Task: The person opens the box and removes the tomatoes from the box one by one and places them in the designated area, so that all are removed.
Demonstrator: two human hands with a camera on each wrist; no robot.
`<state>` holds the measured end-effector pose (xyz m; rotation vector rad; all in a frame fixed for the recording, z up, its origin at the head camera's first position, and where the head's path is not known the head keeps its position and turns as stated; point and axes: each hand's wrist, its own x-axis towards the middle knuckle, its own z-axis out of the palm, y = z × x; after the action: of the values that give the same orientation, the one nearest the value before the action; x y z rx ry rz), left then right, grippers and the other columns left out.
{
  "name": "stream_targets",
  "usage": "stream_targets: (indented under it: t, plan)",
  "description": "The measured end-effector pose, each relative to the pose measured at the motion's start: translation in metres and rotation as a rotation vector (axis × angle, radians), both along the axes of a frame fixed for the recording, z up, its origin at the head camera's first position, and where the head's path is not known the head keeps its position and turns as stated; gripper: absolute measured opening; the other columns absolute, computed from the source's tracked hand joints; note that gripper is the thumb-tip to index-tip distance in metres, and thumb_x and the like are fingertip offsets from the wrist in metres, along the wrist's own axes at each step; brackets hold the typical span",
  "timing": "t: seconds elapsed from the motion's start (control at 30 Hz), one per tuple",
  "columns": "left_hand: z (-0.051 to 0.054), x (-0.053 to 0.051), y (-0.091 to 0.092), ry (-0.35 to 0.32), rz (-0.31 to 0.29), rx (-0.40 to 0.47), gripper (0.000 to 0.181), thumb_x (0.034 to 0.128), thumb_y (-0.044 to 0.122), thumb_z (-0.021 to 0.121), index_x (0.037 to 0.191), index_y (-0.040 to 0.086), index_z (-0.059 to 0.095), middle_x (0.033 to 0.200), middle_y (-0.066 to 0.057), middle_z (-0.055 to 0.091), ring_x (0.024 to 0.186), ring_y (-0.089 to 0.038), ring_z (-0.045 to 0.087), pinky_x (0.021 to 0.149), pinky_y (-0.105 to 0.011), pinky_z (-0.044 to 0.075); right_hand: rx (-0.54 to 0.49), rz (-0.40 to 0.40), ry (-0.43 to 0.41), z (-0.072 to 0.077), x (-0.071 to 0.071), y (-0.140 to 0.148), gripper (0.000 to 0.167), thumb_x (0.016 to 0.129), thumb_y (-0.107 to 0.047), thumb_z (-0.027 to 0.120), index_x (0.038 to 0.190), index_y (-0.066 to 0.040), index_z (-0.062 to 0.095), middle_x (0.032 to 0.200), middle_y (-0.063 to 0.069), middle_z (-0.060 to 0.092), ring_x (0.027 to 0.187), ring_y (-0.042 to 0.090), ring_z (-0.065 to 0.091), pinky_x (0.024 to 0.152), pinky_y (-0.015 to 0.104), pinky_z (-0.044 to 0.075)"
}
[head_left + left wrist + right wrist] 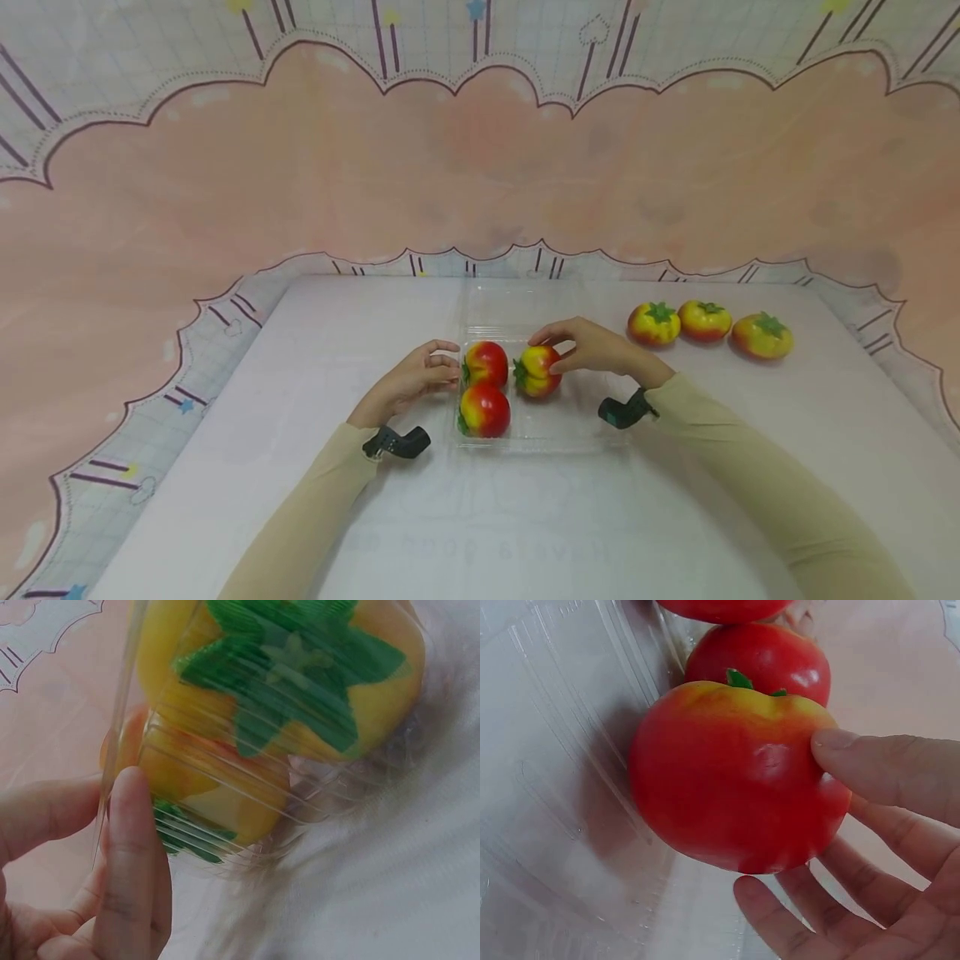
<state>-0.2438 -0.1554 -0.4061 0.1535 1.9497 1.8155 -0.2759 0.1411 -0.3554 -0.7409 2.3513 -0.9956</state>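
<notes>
A clear plastic box (577,421) lies on the table with its lid (517,304) folded back. Two red-and-yellow tomatoes with green leaf tops, a rear tomato (487,362) and a front tomato (484,410), sit along its left side. My right hand (592,346) holds a third tomato (739,780) between thumb and fingers, inside the box to the right of those two; whether it touches the bottom I cannot tell. At the box's left wall (120,712) my left hand (90,862) pinches the thin plastic edge, and tomatoes show through the plastic.
Towards the back right, three more tomatoes stand in a row: a left one (654,324), a middle one (705,321) and a right one (762,336). The white table (465,517) meets a patterned cloth (480,175) behind and at the sides.
</notes>
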Motion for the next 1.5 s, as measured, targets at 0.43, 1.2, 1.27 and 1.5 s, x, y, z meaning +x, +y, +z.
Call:
stream_targets:
  t: [0.43,1.2,1.27,1.5]
  plan:
    - [0.0014,-0.001,0.0008,0.003,0.0,-0.013,0.05,0.0916,0.004,0.054,0.136,-0.003,0.031,0.089,0.004,0.058,0.079,-0.007,0.061,0.078,-0.02,0.056,0.012,0.017,-0.023,0.0028,0.0026,0.006,0.045,0.085,-0.004,0.065,0.128,-0.01,0.055,0.136,0.014,0.052,0.128,0.035,0.046,0.101,0.047,0.045]
    - [0.0026,0.0023,0.0016,0.02,0.002,-0.018,0.05,0.0916,0.003,0.053,0.135,-0.005,0.031,0.088,0.005,0.058,0.077,-0.005,0.061,0.076,-0.019,0.056,0.0,0.022,-0.038,0.0042,0.0037,0.0069,0.047,0.082,-0.003,0.068,0.126,-0.011,0.056,0.135,0.012,0.051,0.128,0.036,0.045,0.102,0.047,0.045]
    - [0.0026,0.0023,0.0016,0.022,0.002,-0.024,0.049,0.0919,0.003,0.053,0.135,-0.005,0.031,0.088,0.005,0.058,0.077,-0.005,0.061,0.077,-0.019,0.056,0.004,0.023,-0.036,0.0041,0.0039,0.0067,0.047,0.081,-0.003,0.069,0.125,-0.011,0.057,0.135,0.013,0.051,0.128,0.036,0.045,0.101,0.047,0.045]
    - [0.0027,0.0021,0.0015,0.021,0.006,-0.044,0.05,0.0923,0.005,0.053,0.136,-0.004,0.031,0.089,0.004,0.058,0.079,-0.006,0.061,0.079,-0.02,0.056,0.019,0.026,-0.02,0.0032,0.0022,0.0041,0.046,0.08,0.0,0.07,0.122,-0.011,0.057,0.132,0.012,0.053,0.127,0.035,0.046,0.099,0.044,0.047]
